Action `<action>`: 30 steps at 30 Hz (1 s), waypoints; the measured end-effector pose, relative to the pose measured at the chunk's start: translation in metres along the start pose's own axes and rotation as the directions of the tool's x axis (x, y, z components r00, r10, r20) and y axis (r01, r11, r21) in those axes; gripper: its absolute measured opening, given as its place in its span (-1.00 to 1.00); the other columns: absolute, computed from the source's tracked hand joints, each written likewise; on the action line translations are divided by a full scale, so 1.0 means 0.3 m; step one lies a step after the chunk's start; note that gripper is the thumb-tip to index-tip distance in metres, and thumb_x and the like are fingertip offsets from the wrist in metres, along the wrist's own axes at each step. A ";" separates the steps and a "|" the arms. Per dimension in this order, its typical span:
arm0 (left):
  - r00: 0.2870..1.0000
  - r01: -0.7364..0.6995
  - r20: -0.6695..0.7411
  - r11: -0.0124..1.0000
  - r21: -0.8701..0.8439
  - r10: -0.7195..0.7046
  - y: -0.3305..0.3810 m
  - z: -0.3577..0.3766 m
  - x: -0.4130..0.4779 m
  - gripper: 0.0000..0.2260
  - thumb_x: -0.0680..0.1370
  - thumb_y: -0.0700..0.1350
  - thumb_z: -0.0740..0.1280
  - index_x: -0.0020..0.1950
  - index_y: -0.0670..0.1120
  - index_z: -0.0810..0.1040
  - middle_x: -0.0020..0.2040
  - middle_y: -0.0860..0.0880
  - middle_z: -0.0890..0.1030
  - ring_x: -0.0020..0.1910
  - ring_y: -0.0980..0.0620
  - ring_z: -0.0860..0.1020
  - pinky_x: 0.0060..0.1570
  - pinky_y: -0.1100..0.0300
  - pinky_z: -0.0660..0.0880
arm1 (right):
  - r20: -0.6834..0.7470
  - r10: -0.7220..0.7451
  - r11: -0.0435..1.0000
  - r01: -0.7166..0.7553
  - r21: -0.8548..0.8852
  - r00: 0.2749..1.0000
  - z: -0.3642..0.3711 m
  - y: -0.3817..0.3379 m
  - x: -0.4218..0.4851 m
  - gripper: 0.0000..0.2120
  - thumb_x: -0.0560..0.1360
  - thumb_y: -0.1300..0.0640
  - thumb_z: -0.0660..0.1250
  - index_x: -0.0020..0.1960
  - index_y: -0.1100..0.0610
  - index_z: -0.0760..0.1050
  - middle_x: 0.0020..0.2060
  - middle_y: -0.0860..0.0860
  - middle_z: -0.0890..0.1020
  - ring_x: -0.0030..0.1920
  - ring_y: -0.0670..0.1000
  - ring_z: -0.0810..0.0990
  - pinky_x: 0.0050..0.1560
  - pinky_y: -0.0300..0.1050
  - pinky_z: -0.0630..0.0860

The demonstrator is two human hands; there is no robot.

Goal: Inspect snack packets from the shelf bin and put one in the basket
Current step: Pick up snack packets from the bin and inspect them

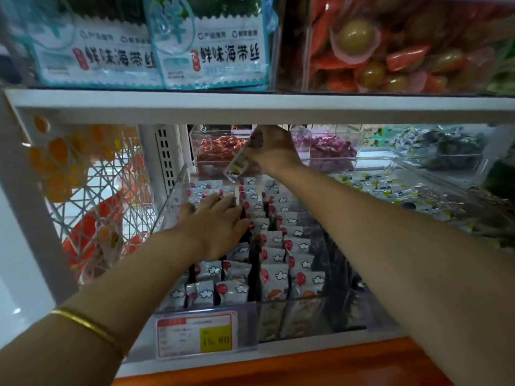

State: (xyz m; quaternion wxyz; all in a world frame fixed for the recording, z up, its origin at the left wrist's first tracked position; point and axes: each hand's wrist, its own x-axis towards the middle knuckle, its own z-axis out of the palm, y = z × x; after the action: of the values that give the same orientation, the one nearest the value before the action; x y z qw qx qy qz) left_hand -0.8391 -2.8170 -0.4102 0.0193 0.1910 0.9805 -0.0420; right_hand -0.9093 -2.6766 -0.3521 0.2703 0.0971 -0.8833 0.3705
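Shelf bin [312,319] | left hand [214,227] spread flat on packets [278,274] | right hand [274,147] raised, pinching a packet [241,162]

Packets [274,257] in rows in bin [345,299], price tag [195,334] in front, bags [156,51] on shelf [250,103] above

White pkts [274,275] w/ red dots

Left hand [214,227]: lay flat, fingers straight, on the white packets [278,257] in the clear shelf bin [174,201] | right hand [274,149]: raised just under the upper shelf [250,105], held one tilted snack packet [242,162] above the bin | price tag [195,334]: on the bin's front.
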 end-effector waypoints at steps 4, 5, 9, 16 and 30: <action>1.000 -0.003 -0.001 1.000 -0.009 0.003 0.001 -0.002 -0.007 -0.49 0.60 0.18 -0.16 0.54 0.05 0.00 0.55 0.03 -0.20 0.52 -0.02 -0.22 0.42 -0.21 -0.12 | 0.107 -0.063 0.970 0.086 -0.227 0.992 0.031 -0.010 0.038 -0.75 0.47 0.18 0.38 0.11 0.17 0.43 -0.13 0.01 0.45 -0.13 -0.02 0.42 -0.21 -0.24 0.34; 1.000 -0.005 0.005 1.000 -0.010 0.005 0.001 -0.002 -0.007 -0.48 0.60 0.18 -0.16 0.54 0.05 0.00 0.55 0.03 -0.21 0.51 -0.02 -0.23 0.43 -0.22 -0.12 | 0.130 -0.077 0.962 0.108 -0.249 0.988 0.039 -0.016 0.042 -0.76 0.46 0.20 0.38 0.09 0.18 0.43 -0.13 0.03 0.45 -0.12 0.00 0.42 -0.18 -0.20 0.34; 0.999 -0.036 0.024 0.999 0.012 0.036 -0.002 0.002 -0.014 -0.49 0.61 0.16 -0.16 0.53 0.03 0.03 0.55 -0.01 -0.22 0.51 -0.05 -0.25 0.41 -0.26 -0.10 | 0.273 -0.088 0.907 0.190 -0.375 0.958 0.080 -0.037 0.050 -0.85 0.44 0.24 0.39 -0.14 0.15 0.40 -0.14 0.07 0.43 -0.14 0.05 0.47 -0.16 -0.18 0.33; 0.998 0.004 0.063 0.999 0.045 -0.006 0.002 0.016 -0.003 -0.47 0.60 0.18 -0.18 0.54 0.01 0.00 0.54 -0.06 -0.27 0.50 -0.11 -0.29 0.41 -0.27 -0.13 | 0.467 -0.032 0.842 0.275 -0.463 0.884 0.169 0.017 0.012 -0.80 0.55 0.22 0.21 0.12 0.15 0.54 0.10 0.08 0.59 0.09 0.07 0.51 0.16 0.01 0.45; 0.994 -0.024 -0.111 0.981 -0.190 0.002 0.084 -0.052 -0.241 -0.53 0.63 0.07 -0.11 0.54 0.01 -0.01 0.56 -0.02 -0.09 0.52 -0.02 -0.16 0.44 -0.22 -0.15 | 0.228 -0.025 0.997 0.007 0.079 0.973 -0.254 -0.099 -0.451 -0.80 0.56 0.34 0.18 0.02 0.14 0.54 -0.07 0.02 0.65 -0.24 -0.23 0.58 -0.34 -0.39 0.46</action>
State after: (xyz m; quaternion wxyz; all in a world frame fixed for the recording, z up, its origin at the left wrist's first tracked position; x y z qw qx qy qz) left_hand -0.7630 -2.8193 -0.3926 -0.0163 0.1966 0.9783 0.0633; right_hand -0.7544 -2.6476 -0.3643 0.1660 0.1568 -0.8925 0.3889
